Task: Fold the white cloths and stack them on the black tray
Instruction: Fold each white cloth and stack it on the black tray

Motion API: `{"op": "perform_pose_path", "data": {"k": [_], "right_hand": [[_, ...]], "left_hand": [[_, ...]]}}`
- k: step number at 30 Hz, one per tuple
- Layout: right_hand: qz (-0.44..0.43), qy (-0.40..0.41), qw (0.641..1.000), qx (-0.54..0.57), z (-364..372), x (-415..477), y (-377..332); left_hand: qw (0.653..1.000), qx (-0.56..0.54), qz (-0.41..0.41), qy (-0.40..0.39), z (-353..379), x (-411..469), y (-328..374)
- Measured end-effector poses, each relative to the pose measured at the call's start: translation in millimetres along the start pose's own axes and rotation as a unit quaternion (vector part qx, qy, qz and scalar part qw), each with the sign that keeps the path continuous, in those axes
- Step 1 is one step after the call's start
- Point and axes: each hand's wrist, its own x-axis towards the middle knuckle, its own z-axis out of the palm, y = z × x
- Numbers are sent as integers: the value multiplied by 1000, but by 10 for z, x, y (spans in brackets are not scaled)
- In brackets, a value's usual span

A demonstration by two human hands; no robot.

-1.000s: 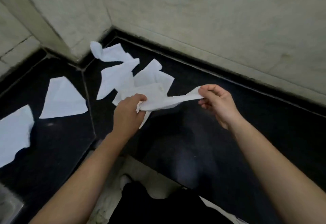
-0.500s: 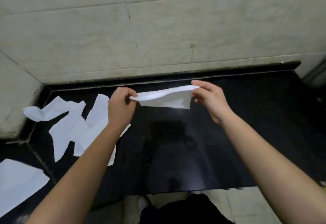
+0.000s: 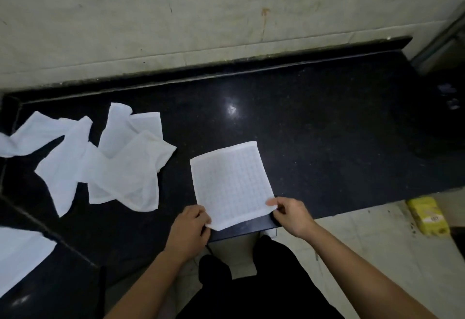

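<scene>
Loose cloths (image 3: 120,165) lie heaped on the black bench (image 3: 327,130), well left of the fingers. The left hand (image 3: 187,230) pinches a flat cloth (image 3: 232,183) at its near left corner, and the right hand (image 3: 293,214) pinches the near right corner.

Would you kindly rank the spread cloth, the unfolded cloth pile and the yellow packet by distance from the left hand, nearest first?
1. Spread cloth, in the left hand's grip.
2. Unfolded cloth pile, to its left.
3. Yellow packet, far right on the floor.
</scene>
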Motion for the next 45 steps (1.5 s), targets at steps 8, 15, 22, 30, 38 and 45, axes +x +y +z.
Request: {"op": "perform_pose_path", "data": {"k": [8, 15, 22, 30, 38, 45], "right_hand": [[-91, 84, 991, -44, -116, 131, -90], [-54, 114, 987, 103, -450, 693, -615], [-4, 126, 982, 142, -576, 1275, -940], [36, 127, 984, 118, -541, 1502, -945], [-185, 229, 942, -161, -333, 1323, -832], [-274, 79, 901, -327, 236, 1373, -987]], "left_hand": [[994, -72, -78, -26, -213, 211, -70], [899, -314, -302, 50, -509, 773, -182], [838, -341, -403, 138, -530, 1223, -256], [852, -285, -412, 151, -393, 1379, -376], [932, -48, -304, 191, -227, 1200, -196], [983, 156, -84, -38, -68, 1151, -324]]}}
